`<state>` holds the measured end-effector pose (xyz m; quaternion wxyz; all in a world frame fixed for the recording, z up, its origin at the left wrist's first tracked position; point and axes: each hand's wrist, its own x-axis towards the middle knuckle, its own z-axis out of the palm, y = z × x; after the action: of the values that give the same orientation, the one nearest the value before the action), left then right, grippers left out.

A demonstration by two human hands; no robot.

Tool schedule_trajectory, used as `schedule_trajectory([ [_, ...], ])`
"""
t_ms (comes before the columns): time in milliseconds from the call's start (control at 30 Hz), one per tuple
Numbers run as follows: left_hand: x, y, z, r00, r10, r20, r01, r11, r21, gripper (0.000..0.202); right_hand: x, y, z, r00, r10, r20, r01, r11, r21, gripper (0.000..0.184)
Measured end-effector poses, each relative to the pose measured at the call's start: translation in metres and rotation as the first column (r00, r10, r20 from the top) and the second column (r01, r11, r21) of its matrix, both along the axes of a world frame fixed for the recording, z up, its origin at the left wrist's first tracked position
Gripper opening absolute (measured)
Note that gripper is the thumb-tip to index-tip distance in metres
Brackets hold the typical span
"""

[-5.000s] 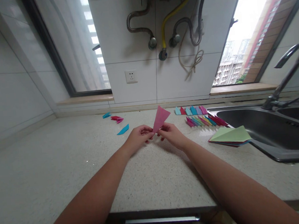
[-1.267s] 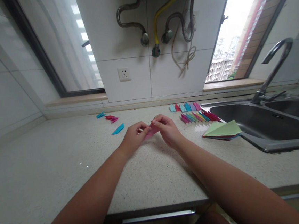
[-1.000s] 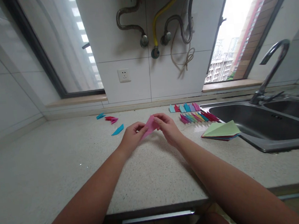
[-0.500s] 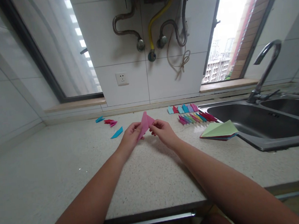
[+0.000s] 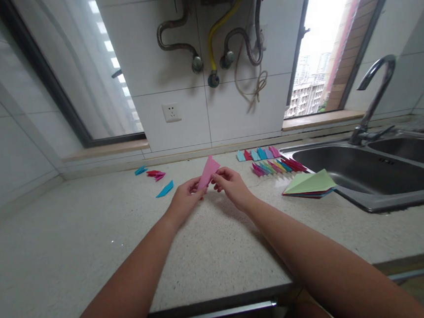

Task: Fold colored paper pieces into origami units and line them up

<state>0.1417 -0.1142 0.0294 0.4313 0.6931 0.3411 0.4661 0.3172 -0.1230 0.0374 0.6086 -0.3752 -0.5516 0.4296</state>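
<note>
A pink sheet of folded paper [image 5: 209, 171] is held between my two hands, above the middle of the countertop. My left hand [image 5: 188, 194] pinches its lower left end, thumb on top. With thumb and fingers, my right hand [image 5: 228, 183] grips its right edge. The paper is creased into a narrow pointed shape, its tip aimed away from me. Left of my hands lies a blue folded paper piece [image 5: 164, 189]. Behind it are small red and pink folded pieces [image 5: 156, 174] and a blue one [image 5: 140, 170].
Rows of colourful folded pieces [image 5: 277, 166] stand at the back right, near a stack of paper sheets [image 5: 308, 183] with light green on top. The stack's right end reaches the rim of the steel sink [image 5: 364, 207]. A faucet [image 5: 361, 131] rises behind the sink.
The pink paper's right flap, which stuck out before, now lies folded against the rest, making a narrower shape. Both hands stay on it. The view has shifted slightly.
</note>
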Motion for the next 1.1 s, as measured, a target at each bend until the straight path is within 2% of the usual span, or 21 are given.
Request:
schedule_trajectory([
  [167,0.0016,-0.0034,0.003,0.992,-0.078,0.096,0.089,0.989,-0.119,0.048,0.0015,-0.0012,0.0015,1.0,0.006,-0.005,-0.006,1.0,0.003,0.034],
  [333,0.0017,-0.0026,0.0042,0.984,-0.06,0.168,0.094,0.975,-0.199,0.042,0.0021,0.0012,-0.0015,0.999,-0.012,0.046,0.01,0.999,0.043,0.03],
  [600,0.0002,-0.002,0.0049,0.965,-0.073,0.25,0.137,0.96,-0.246,0.041,0.0006,0.0,-0.0041,0.976,-0.026,0.215,-0.007,0.989,0.151,0.022],
  [767,0.0001,-0.002,0.0052,0.957,-0.065,0.281,0.138,0.958,-0.25,0.033,0.0006,-0.0013,-0.0051,0.96,-0.075,0.271,0.016,0.977,0.215,0.021],
  [933,0.0003,-0.0052,0.0073,0.954,-0.046,0.298,0.128,0.956,-0.263,0.029,0.0003,-0.0021,-0.0047,0.961,-0.033,0.276,-0.027,0.977,0.213,0.017],
  [1100,-0.0008,-0.0035,0.0045,0.953,-0.062,0.298,0.142,0.956,-0.258,0.034,0.0,-0.0023,-0.0042,0.96,-0.023,0.278,-0.033,0.98,0.197,0.016],
])
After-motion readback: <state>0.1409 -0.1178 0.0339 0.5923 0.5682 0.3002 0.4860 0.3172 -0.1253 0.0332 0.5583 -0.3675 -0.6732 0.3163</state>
